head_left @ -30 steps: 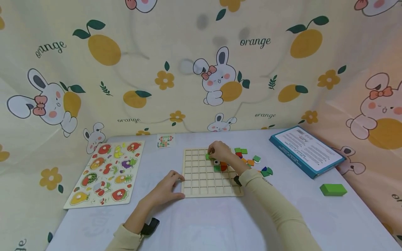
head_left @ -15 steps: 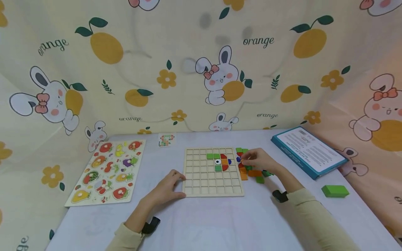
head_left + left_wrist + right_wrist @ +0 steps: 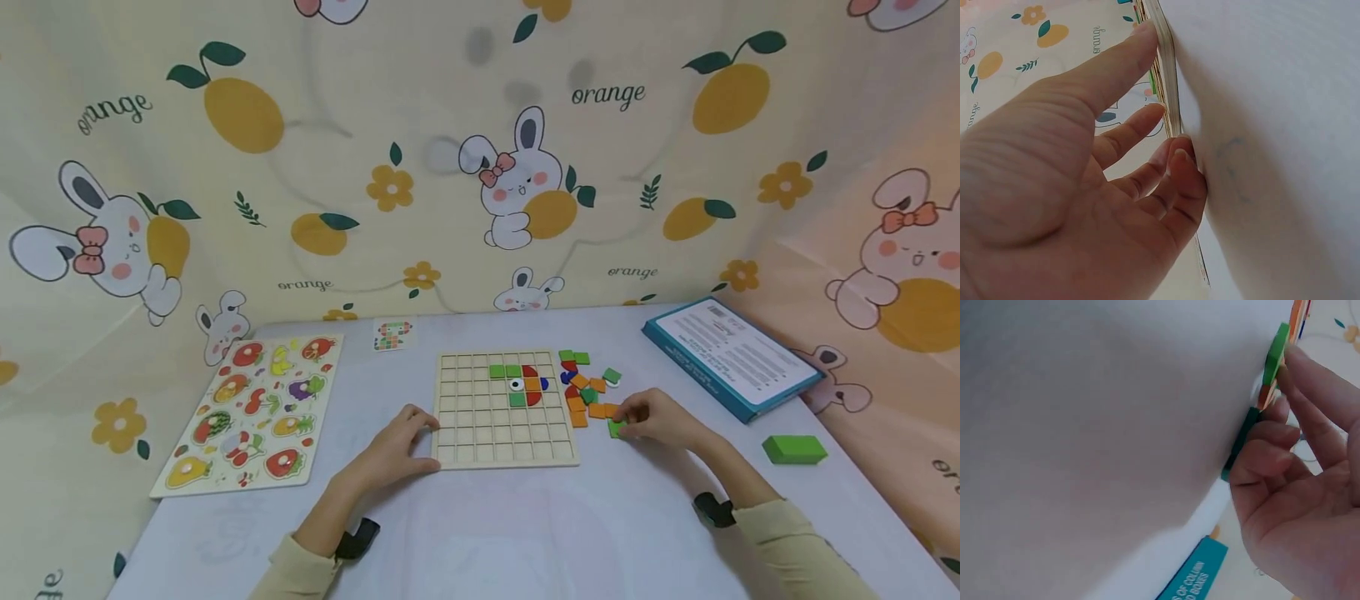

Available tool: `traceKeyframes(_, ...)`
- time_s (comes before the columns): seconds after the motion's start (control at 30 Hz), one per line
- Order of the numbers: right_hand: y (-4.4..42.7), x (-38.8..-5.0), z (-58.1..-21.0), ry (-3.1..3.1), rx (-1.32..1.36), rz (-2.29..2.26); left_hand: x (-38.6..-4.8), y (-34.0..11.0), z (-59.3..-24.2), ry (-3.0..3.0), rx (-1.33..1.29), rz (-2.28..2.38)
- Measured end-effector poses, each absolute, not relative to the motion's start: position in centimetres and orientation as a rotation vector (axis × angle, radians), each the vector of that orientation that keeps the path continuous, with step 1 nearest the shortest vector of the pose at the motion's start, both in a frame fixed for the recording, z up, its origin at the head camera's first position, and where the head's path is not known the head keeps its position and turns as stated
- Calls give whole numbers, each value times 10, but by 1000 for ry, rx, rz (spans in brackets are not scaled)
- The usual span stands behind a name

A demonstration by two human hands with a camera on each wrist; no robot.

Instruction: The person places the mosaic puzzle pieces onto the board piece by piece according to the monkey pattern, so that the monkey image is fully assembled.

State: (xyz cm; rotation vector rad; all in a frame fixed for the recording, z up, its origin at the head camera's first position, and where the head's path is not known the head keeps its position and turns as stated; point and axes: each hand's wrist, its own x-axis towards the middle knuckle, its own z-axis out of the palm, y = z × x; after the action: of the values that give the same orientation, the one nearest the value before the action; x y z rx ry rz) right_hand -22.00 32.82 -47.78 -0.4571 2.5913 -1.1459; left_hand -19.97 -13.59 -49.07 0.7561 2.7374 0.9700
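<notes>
A wooden grid board (image 3: 476,425) lies flat, with green, red, orange and blue pieces and an eye tile (image 3: 516,384) in its upper right part. My left hand (image 3: 393,450) touches the board's left edge with thumb and fingertips; in the left wrist view the thumb and fingers of that hand (image 3: 1104,181) rest along the side of the board (image 3: 1169,75). Right of the board, my right hand (image 3: 663,421) pinches a green tile (image 3: 615,428) at the near end of the loose pieces. The right wrist view has this green tile (image 3: 1275,355) at the thumb and index fingertips.
Loose orange tiles (image 3: 577,412) and other coloured pieces lie beside the board. A fruit puzzle (image 3: 251,417) is at left, a small pattern card (image 3: 393,335) behind. At right are a blue-edged box (image 3: 731,358) and a green block (image 3: 795,450).
My right hand has left the green tiles on the board, passed over the loose pieces, and come nearer to a green tile at their front. The left hand stays at the board's edge.
</notes>
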Motion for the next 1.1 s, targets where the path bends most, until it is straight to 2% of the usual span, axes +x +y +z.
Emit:
traceKeyframes(0.37,325,-216,-476,2590,-444,-1111,-201,-136,-491,2732,749,976)
traceKeyframes(0.67,318,-227,-479,2350,-512,-1410,-202,-137,-493,2735,757,977)
traceKeyframes(0.93,249,-265,-460,2287,-480,-1433,-202,-137,-494,2717,748,1005)
traceKeyframes(1.1,198,-302,-453,2333,-594,-1467,-202,-136,-492,2711,742,1012)
